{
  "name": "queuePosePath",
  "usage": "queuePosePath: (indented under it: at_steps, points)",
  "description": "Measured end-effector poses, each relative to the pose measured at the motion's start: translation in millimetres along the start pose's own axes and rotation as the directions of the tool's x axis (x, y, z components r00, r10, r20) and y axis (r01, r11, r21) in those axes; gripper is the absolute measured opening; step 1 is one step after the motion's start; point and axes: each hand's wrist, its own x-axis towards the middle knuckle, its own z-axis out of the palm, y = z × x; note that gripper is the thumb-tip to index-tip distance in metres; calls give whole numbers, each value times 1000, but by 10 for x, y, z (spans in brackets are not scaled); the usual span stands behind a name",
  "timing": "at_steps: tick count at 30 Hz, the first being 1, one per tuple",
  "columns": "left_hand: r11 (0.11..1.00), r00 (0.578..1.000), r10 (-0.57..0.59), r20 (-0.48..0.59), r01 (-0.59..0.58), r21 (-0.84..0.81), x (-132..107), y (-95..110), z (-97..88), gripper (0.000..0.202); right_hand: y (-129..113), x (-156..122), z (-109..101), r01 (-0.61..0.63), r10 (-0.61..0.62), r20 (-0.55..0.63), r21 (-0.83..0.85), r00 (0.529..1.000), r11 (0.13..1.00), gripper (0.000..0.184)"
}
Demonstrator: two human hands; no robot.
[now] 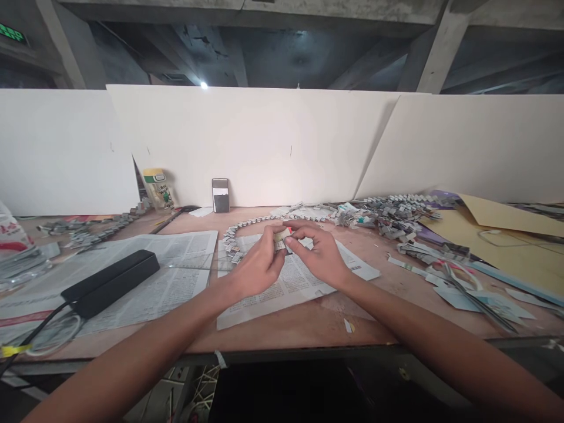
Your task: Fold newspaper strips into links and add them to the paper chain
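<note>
A small folded piece of printed paper [281, 239] is held up in front of me, with a bit of red at its upper right. The thumb and fingers of my left hand [257, 262] are closed on its left side. My right hand [321, 254] pinches its right edge, thumb and fingertips pressed together there. Just behind my hands curves a chain of folded paper links [247, 222], one end lying near my left hand. Under both hands is a newspaper sheet [259, 302].
Scissors [478, 299] and paper scraps lie at right, before a pile of folded paper chains [388, 214] and a yellow folder [506, 235]. At left are a black power adapter [112, 282] and a plastic bag [17, 252]. A phone [221, 195] and a bottle [158, 189] stand against white boards.
</note>
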Motion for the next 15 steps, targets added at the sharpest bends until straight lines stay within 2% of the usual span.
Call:
queuePosePath:
  at_steps: [7,11,15]
  points:
    - [999,999,-41,-12,41,-35,-19,0,26,34,10,-71,120,41,-34,-147,47,989,998,12]
    - [999,999,-20,-26,19,-41,-18,-43,11,36,0,-51,90,-8,14,-79,81,997,997,12]
    - [1000,996,-6,-85,5,-10,-18,-74,4,36,-12,-26,52,-18,21,-31,93,999,996,8]
